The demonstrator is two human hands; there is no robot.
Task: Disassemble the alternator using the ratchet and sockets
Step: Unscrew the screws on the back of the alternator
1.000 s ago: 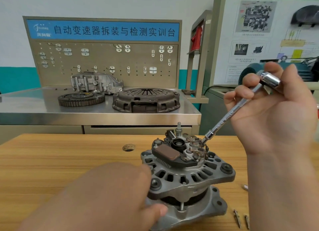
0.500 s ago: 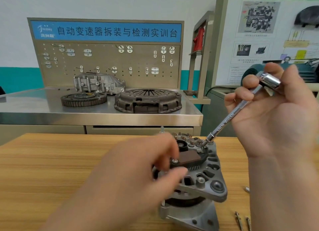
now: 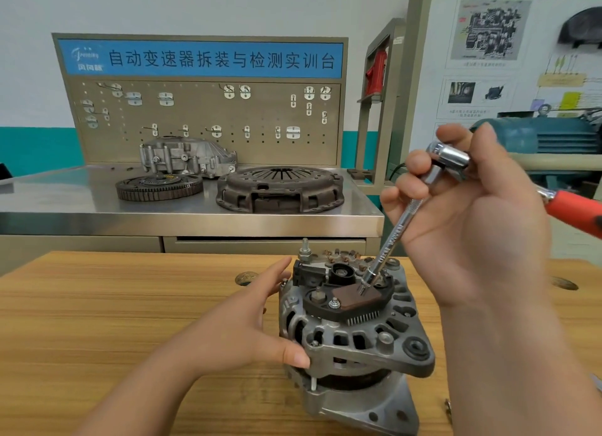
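The grey alternator [image 3: 355,341] stands upright on the wooden table [image 3: 97,321], its black and brown regulator plate [image 3: 348,297] on top. My left hand [image 3: 247,328] grips the housing's left side, thumb on the rim. My right hand [image 3: 469,220] holds the ratchet [image 3: 451,157] with a long chrome extension [image 3: 392,240]. The extension slants down, its tip resting on the brown regulator block. The ratchet's orange handle [image 3: 576,212] sticks out to the right behind my hand.
A steel bench [image 3: 81,207] stands behind the table, carrying a flywheel [image 3: 159,188], a clutch cover [image 3: 280,188] and a gearbox casing [image 3: 185,157]. A loose screw [image 3: 449,406] lies on the table at the right. A teal motor [image 3: 547,136] sits far right.
My left hand came off the top of the alternator and now grips its left side. The alternator has been turned on the table. The extension tip moved onto the brown block.
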